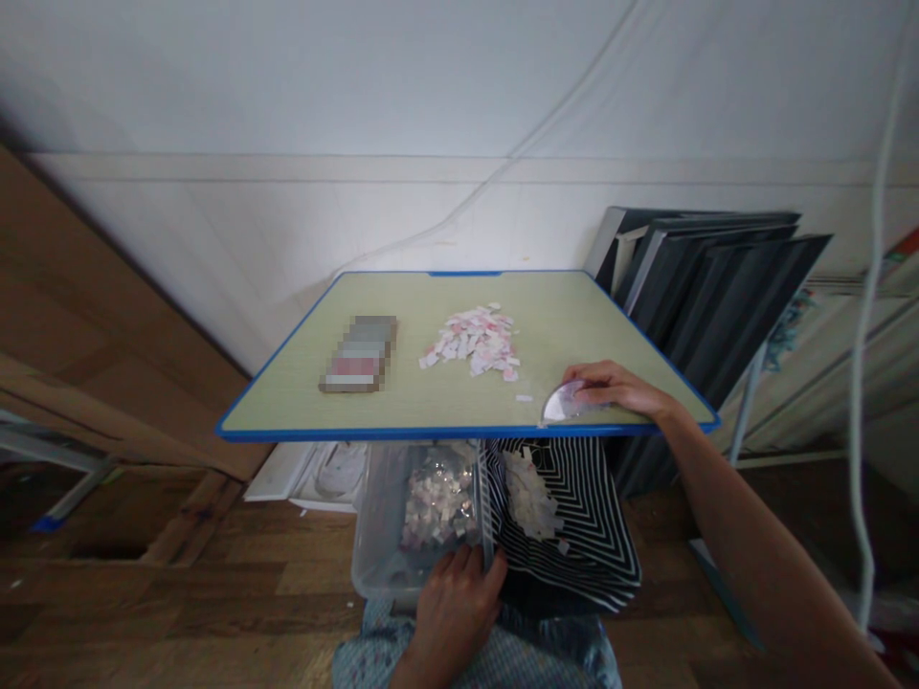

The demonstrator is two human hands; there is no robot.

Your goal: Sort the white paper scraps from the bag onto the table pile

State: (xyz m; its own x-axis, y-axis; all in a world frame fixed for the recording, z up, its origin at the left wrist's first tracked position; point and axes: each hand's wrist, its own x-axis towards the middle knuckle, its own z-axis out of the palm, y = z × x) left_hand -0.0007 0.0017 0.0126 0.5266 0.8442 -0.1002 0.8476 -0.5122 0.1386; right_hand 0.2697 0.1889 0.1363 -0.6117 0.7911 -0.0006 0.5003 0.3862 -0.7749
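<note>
My right hand [618,386] rests at the right front of the small table [373,297], its fingers closed on a shiny, see-through half-disc [564,403]. The disc's lower side is close to the blue front edge. A loose heap of small white and pink paper scraps [474,340] lies in the middle of the tabletop, with one stray scrap [524,398] near the disc. Below, my left hand [459,598] grips the near right rim of a clear plastic box [377,565]. Inside the box are many small scraps [437,502], some of them shiny.
A blurred-out flat object [359,354] lies on the table's left. Right of the box, a black-and-white striped bag [589,517] holds pale scraps [531,498]. Dark panels [704,287] lean at the right wall. Cardboard [107,316] stands left; a white cable [865,383] hangs right.
</note>
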